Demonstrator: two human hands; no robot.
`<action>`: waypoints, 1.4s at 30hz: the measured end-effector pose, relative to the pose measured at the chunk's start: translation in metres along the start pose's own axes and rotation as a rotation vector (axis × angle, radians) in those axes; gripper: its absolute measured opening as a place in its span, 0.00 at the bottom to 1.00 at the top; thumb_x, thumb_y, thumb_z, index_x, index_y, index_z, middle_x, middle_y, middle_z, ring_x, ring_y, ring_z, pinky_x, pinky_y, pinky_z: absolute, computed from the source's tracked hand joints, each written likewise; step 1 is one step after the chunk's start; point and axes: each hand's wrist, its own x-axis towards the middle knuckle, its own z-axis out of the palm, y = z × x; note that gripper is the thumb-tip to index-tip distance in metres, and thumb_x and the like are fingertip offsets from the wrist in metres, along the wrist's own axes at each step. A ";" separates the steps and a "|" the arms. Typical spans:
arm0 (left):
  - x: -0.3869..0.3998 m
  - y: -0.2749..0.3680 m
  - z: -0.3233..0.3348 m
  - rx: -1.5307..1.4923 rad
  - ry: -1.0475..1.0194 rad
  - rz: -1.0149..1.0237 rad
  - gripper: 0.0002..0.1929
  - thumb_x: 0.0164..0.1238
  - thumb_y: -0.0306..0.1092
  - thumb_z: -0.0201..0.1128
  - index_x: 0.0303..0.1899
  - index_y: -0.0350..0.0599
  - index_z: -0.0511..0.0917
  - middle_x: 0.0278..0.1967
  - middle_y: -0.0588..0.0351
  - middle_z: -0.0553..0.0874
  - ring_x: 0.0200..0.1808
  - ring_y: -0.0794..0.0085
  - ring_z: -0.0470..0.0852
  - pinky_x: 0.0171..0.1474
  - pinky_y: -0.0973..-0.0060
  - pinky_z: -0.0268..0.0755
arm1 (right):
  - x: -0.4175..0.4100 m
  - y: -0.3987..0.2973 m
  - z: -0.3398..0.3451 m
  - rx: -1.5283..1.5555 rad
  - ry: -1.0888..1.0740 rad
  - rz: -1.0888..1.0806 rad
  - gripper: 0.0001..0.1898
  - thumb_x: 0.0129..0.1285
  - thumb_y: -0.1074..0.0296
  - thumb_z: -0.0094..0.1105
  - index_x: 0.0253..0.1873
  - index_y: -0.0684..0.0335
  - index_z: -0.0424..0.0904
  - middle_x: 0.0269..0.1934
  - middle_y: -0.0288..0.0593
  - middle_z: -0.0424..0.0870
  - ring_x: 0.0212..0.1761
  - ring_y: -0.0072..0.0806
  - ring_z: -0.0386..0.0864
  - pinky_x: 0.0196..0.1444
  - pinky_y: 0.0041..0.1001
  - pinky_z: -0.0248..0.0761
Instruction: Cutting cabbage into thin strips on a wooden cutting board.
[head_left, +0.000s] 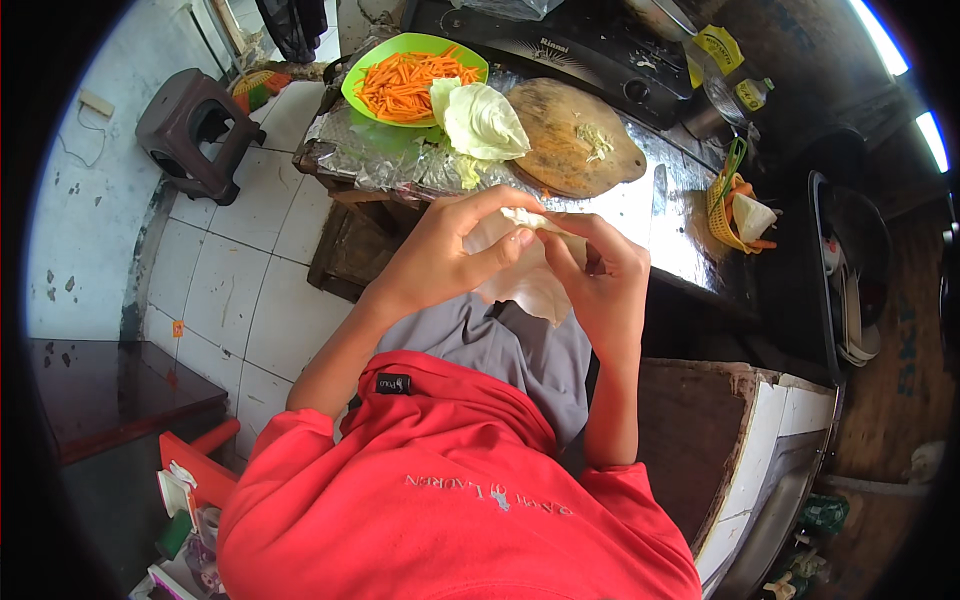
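Between my left hand and my right hand hangs a thin, pale, translucent sheet. The fingertips of both hands pinch its white, bunched upper edge; whether it is plastic or food cannot be told. Beyond my hands, a round wooden cutting board bears a small pile of pale shreds. Cabbage leaves lie between the board and a green bowl of carrot sticks, overlapping the bowl's rim.
A knife lies on the shiny tabletop to the right of the board. Behind stands a black Rinnai gas stove. A yellow basket holds carrots and a white wedge. At left, a plastic stool stands on the tiled floor.
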 end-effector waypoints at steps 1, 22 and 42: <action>0.001 0.002 -0.001 -0.028 -0.022 -0.018 0.13 0.72 0.38 0.63 0.50 0.39 0.81 0.35 0.59 0.85 0.37 0.82 0.80 0.43 0.78 0.73 | 0.000 -0.003 -0.002 -0.069 -0.014 -0.074 0.08 0.60 0.78 0.68 0.44 0.66 0.84 0.31 0.43 0.84 0.24 0.23 0.78 0.26 0.23 0.69; -0.001 0.023 0.000 -0.112 -0.066 -0.093 0.16 0.68 0.30 0.64 0.54 0.39 0.74 0.49 0.56 0.81 0.52 0.78 0.78 0.55 0.77 0.71 | 0.000 0.001 -0.007 0.324 -0.105 0.113 0.18 0.57 0.67 0.76 0.48 0.68 0.82 0.39 0.43 0.86 0.41 0.23 0.82 0.41 0.24 0.75; 0.003 0.026 -0.008 -0.256 -0.209 -0.420 0.15 0.71 0.24 0.63 0.56 0.45 0.77 0.42 0.55 0.86 0.31 0.84 0.83 0.30 0.84 0.76 | -0.001 0.013 -0.004 0.094 0.045 -0.223 0.12 0.58 0.79 0.72 0.46 0.73 0.82 0.36 0.42 0.82 0.38 0.22 0.80 0.40 0.21 0.73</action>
